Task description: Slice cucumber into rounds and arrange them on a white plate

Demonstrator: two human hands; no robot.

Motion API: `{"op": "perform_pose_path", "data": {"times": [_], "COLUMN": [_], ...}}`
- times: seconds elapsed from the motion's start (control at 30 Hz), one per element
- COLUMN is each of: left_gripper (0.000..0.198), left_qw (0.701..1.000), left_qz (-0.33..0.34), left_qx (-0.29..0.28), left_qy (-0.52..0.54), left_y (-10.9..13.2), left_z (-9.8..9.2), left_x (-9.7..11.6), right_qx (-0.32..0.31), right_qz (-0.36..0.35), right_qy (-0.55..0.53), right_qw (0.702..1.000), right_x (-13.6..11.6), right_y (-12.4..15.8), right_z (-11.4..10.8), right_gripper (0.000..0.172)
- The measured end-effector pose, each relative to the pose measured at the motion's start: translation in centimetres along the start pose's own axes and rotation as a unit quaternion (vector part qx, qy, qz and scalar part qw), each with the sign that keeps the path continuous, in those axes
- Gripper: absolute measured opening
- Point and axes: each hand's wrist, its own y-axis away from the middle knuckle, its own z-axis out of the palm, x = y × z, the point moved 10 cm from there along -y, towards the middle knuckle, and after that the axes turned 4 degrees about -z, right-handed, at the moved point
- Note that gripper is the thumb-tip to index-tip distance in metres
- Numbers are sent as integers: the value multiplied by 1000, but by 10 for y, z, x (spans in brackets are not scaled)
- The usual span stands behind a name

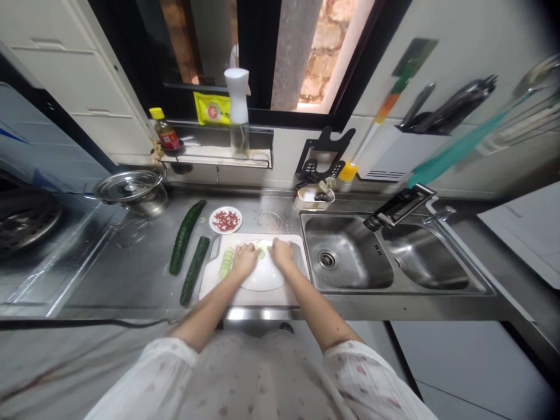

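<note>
A white plate [262,279] rests on a white cutting board [210,286]. My left hand [245,260] is over the plate's left part, its fingers closed at a pale green cucumber slice [261,254]. At the plate's far right, my right hand [282,254] has its fingers curled in; anything inside them is hidden. An overlapping row of cucumber slices [226,263] lies on the board left of the plate. Two dark green cucumbers, one longer [186,239] and one cut shorter [195,271], lie on the steel counter to the left. A knife blade [301,259] seems to show along the board's right side.
Behind the board stands a small plate of chopped red pieces [226,220]. A lidded steel pot [135,189] is at the left, and a double sink [350,274] with a black faucet [398,207] adjoins on the right. A rear shelf holds a sauce bottle [168,135] and spray bottle [238,111].
</note>
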Motion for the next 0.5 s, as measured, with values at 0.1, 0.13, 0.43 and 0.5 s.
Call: {"op": "perform_pose_path", "data": {"times": [0.1, 0.13, 0.43, 0.5], "left_gripper": [34, 34, 32, 34], "left_qw": [1000, 1000, 1000, 1000], "left_qz": [4, 3, -6, -10], "left_qx": [5, 6, 11, 22], "left_qy": [-17, -18, 7, 9], "left_y": [0, 0, 0, 1], "left_z": [1, 1, 0, -2], "left_x": [1, 1, -1, -2], "right_qx": [0, 0, 14, 23], "right_qz": [-1, -1, -2, -3], "right_qy": [2, 3, -7, -14], "right_qw": [1000, 1000, 1000, 1000], "right_x": [0, 0, 1, 2], "right_y": [-1, -1, 3, 4], "right_z": [1, 1, -1, -2], "right_gripper": [27, 27, 27, 26]}}
